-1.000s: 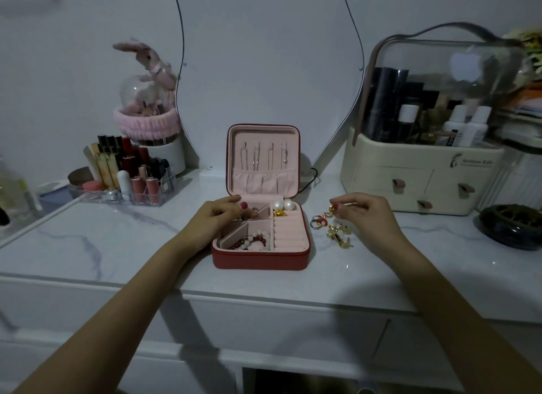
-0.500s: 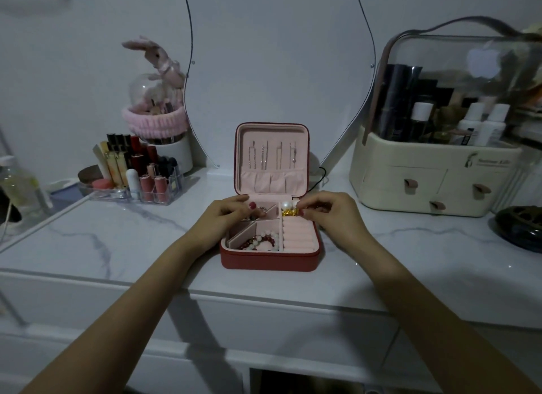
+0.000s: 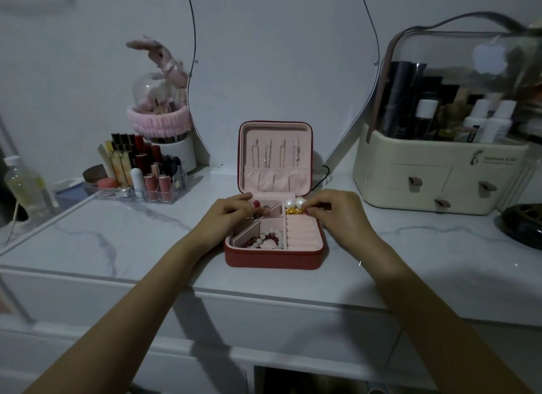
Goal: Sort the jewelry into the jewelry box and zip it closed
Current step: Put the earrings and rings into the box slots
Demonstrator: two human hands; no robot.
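Jewelry box open on the table; left hand curled over its back-left compartment, grip unclear; right hand pinching gold jewelry by the pearls; bracelet in front compartment.

A white marble-patterned tabletop spans the frame. At the left, a clear organizer holds lipsticks and small tubes. Behind it a white pot wears a pink fluffy headband, with a pink plush rabbit above. A clear bottle stands at the far left edge. A curved mirror fills the upper centre. At the right sits a cream cosmetic case with a clear lid; a dark dish lies at the right edge.
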